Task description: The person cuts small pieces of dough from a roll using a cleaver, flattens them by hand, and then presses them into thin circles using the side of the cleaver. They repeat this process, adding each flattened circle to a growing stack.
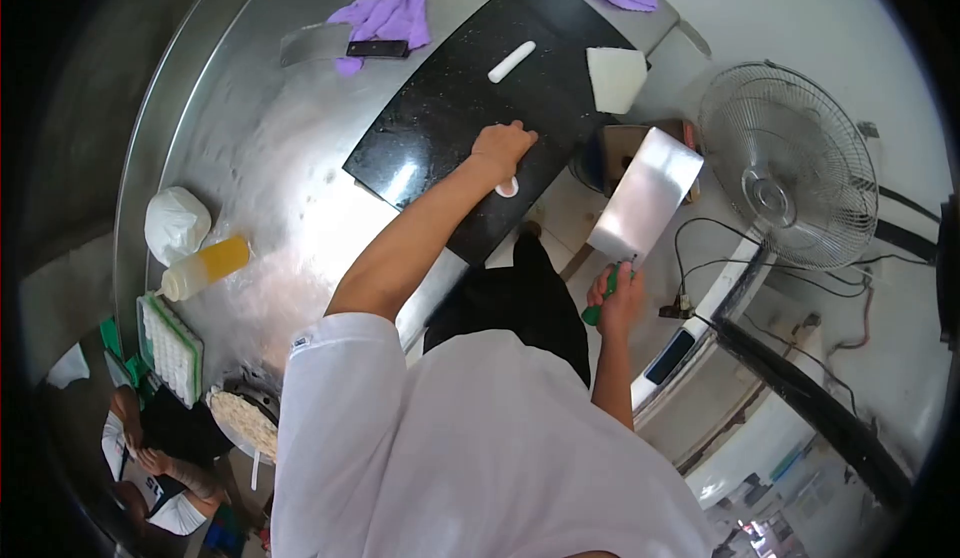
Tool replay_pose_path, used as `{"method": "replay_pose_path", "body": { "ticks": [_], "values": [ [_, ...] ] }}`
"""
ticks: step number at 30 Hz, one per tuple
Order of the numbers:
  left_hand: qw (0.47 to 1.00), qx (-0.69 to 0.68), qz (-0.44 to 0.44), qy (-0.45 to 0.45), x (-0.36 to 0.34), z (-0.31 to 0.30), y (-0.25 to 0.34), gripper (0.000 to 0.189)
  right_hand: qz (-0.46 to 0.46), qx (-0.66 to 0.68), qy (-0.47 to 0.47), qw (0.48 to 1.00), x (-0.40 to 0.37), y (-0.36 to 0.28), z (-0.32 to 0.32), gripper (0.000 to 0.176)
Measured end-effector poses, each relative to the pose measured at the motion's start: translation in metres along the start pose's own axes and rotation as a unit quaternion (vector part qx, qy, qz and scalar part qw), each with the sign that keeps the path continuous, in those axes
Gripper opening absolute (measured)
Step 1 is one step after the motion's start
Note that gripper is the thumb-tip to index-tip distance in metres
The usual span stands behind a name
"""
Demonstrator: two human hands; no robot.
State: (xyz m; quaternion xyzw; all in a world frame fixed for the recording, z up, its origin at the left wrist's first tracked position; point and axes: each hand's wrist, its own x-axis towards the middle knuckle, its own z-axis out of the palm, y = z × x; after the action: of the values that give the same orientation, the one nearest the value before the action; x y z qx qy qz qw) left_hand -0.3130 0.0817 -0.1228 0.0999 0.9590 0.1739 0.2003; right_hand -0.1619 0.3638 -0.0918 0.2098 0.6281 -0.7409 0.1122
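Note:
My left hand [505, 148] is over the black board [420, 108], its fingers partly spread and pointing to the board's far right. Beside it, at the thumb, lies a small round white piece that looks like dough [507, 189]; whether the thumb presses on it is hard to make out. Farther up the board is a short white roll of dough [512, 62]. My right hand [620, 303] is closed around the green handle of a cleaver [648, 193], whose broad rectangular blade is held off to the right of the board, away from the dough.
A white scraper-like sheet [616, 80] lies at the board's right edge. Purple cloths [390, 8] and a second knife [378, 49] rest behind. An oil bottle [208, 266] and white bag [177, 224] stand left. A fan [790, 168] is at right; another person [165, 458] sits lower left.

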Motion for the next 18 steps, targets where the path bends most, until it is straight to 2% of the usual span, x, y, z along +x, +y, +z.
{"method": "replay_pose_path", "body": {
  "ticks": [2,4,5,6,7,8,9,10,11,12,13,15,18],
  "values": [
    [0.998,0.047,0.01,-0.041,-0.001,-0.014,0.002,0.046,-0.006,0.013,-0.009,1.0,-0.003,0.003,-0.011,0.035],
    [0.985,0.014,0.061,-0.162,0.001,-0.018,0.006,0.056,0.027,-0.017,0.055,0.998,0.01,0.016,-0.031,0.032],
    [0.979,-0.065,0.185,-0.064,0.004,0.004,0.014,0.053,-0.006,-0.052,0.078,0.996,0.018,0.014,-0.039,0.03],
    [0.948,-0.154,0.258,-0.108,0.006,-0.014,0.058,0.052,-0.032,-0.084,0.095,0.991,0.023,0.017,-0.048,0.029],
    [0.867,-0.331,0.372,-0.017,-0.026,-0.062,0.112,0.043,-0.032,-0.109,0.06,0.992,0.029,0.007,-0.053,0.031],
    [0.817,-0.285,0.491,0.103,-0.026,-0.077,0.167,0.041,-0.045,-0.132,0.079,0.987,0.034,0.008,-0.052,0.032],
    [0.569,-0.474,0.635,0.22,-0.033,-0.103,0.239,0.041,-0.101,-0.138,0.039,0.984,0.046,0.017,-0.063,0.032],
    [0.438,-0.44,0.68,0.391,-0.034,-0.142,0.319,0.037,-0.08,-0.148,0.028,0.985,0.056,0.016,-0.057,0.032],
    [0.516,-0.318,0.727,0.325,-0.04,-0.181,0.359,0.036,-0.066,-0.157,0.009,0.985,0.061,0.017,-0.05,0.032],
    [0.653,-0.17,0.711,0.198,-0.058,-0.208,0.378,0.036,-0.057,-0.169,-0.006,0.984,0.064,0.019,-0.045,0.032],
    [0.692,-0.124,0.693,0.16,-0.066,-0.216,0.385,0.036,-0.051,-0.175,-0.015,0.983,0.066,0.021,-0.043,0.033],
    [0.713,-0.095,0.681,0.139,-0.059,-0.229,0.399,0.036,-0.043,-0.188,-0.023,0.981,0.068,0.02,-0.044,0.033],
    [0.703,-0.064,0.695,0.137,-0.062,-0.236,0.414,0.036,-0.045,-0.205,-0.027,0.977,0.068,0.02,-0.043,0.033]
  ]
}}
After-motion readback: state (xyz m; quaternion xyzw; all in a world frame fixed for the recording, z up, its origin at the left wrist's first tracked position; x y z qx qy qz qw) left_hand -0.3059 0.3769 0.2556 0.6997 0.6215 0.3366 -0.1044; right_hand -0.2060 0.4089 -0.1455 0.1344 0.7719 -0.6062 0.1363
